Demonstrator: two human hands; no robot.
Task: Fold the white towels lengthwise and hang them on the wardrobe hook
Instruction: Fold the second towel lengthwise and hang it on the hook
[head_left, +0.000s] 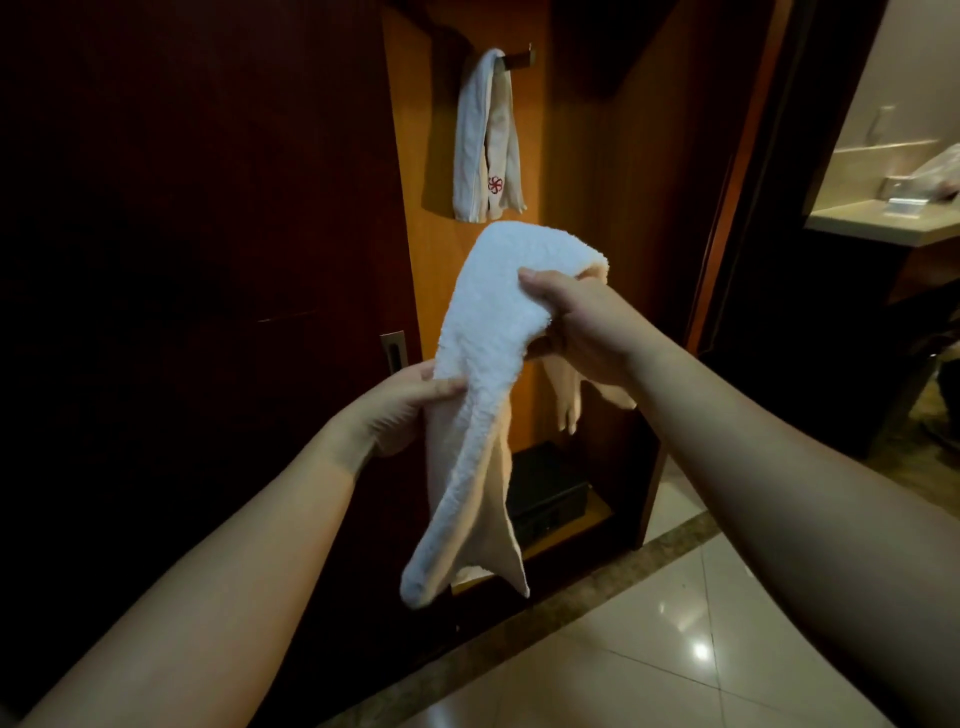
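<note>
At the far left stands a dark brown wooden wardrobe door (197, 260), with a small metal recessed pull (394, 353) at its right edge. Just right of that pull, the left hand (400, 410) pinches the left edge of a white terry towel folded into a long strip (493, 338), thumb on top and fingers curled behind the cloth. The towel is held in the air in front of the open orange-lit wardrobe panel (571, 208); its lower end hangs down to a rounded tip, and its upper end arches over to the right. There the right hand (582, 327) grips the towel's upper right side, thumb pressed on the front and fingers closed round the fabric, from which a loose end dangles beneath the wrist. The two hands are apart, the left lower than the right.

Above the held towel, a second white folded towel with a small red flower emblem (488, 140) hangs draped over a dark wooden wardrobe hook (517, 57) on the panel. Low in the wardrobe, behind the held towel, sits a black box-shaped safe (550, 493) on the bottom shelf. Further right lies a glossy pale tiled floor (675, 649), and at the far right edge a pale stone tabletop (883, 218) in a bright adjoining room.
</note>
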